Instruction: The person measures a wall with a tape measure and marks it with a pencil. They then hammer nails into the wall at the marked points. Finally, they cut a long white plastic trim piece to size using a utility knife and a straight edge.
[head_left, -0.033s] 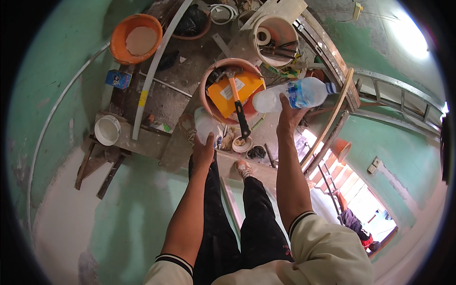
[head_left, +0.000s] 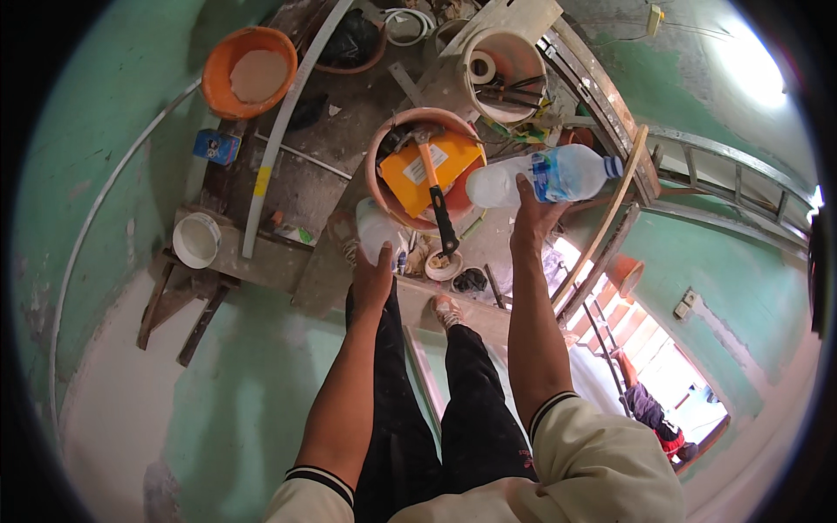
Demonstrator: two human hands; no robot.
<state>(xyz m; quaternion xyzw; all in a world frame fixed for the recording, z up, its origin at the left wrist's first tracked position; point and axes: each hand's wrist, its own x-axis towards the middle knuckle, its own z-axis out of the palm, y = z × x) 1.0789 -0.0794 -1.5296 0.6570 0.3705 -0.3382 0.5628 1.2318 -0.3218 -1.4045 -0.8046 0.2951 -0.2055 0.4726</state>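
My right hand [head_left: 534,213] is wrapped round a large clear plastic water bottle [head_left: 575,173] with a blue label. The bottle lies almost level, its blue cap pointing right and its base toward the bucket. In my left hand [head_left: 375,272] is a translucent plastic container [head_left: 377,228], cup-like; its exact kind is unclear. Between the two hands stands a pinkish bucket [head_left: 381,174]. Across its top lie a yellow packet [head_left: 453,155] and a tool with an orange and black handle [head_left: 438,205], which sticks out over the near rim.
I stand on planks [head_left: 331,261]. Around are an orange basin [head_left: 248,105] of powder, a white pail [head_left: 198,240], a tool bucket [head_left: 514,52], a small bowl [head_left: 443,266] and a blue box [head_left: 216,146]. A ladder [head_left: 741,179] is at right; another person [head_left: 654,410] is below right.
The water bottle in my right hand has shifted slightly to the right. My left hand and its container have hardly moved.
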